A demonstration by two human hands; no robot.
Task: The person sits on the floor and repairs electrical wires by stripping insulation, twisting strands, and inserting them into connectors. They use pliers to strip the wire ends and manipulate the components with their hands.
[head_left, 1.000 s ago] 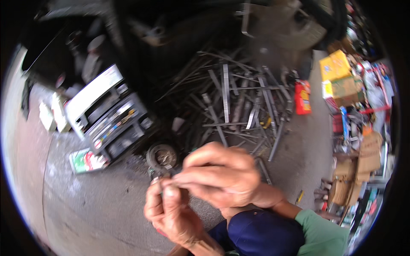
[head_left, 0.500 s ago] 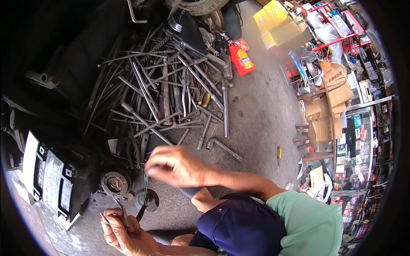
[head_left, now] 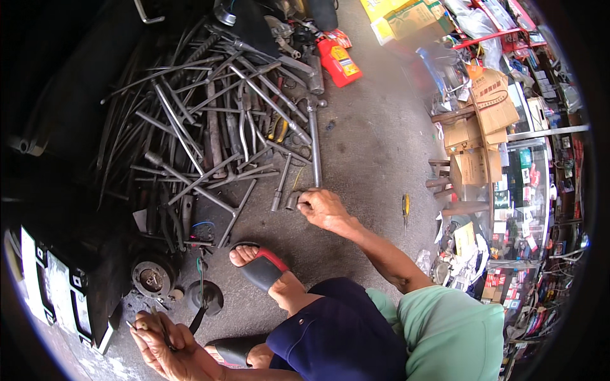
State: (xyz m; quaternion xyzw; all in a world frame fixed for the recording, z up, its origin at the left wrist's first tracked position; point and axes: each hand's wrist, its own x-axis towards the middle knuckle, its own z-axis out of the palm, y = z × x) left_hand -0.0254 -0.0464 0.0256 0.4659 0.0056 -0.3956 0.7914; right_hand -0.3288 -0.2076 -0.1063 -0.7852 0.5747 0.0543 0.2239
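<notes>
My right hand [head_left: 325,208] is closed over an L-shaped socket wrench [head_left: 293,201] on the floor. The wrench's bent socket end sticks out beyond the fingers; its shaft is hidden under the hand. Just to its left lies a T-handled wrench [head_left: 281,184], with a long-shafted hammer-like tool [head_left: 314,143] above. At the lower left my left hand [head_left: 168,349] is raised with curled fingers, holding slim metal pieces [head_left: 164,327] whose exact kind I cannot make out. Near it are a round metal hub [head_left: 152,278] and a dark round disc [head_left: 208,297] with green wire above it.
A large heap of wrenches and bars [head_left: 216,120] covers the floor at upper left. Beyond it stands a red bottle [head_left: 338,63]. A yellow screwdriver [head_left: 406,209] lies right of my arm. Cardboard boxes [head_left: 480,165] and a glass cabinet [head_left: 527,203] line the right side.
My right hand has moved right and up, from near the green wire to the L-shaped socket wrench, and closed over it. My left hand keeps its pieces. The view has shifted slightly.
</notes>
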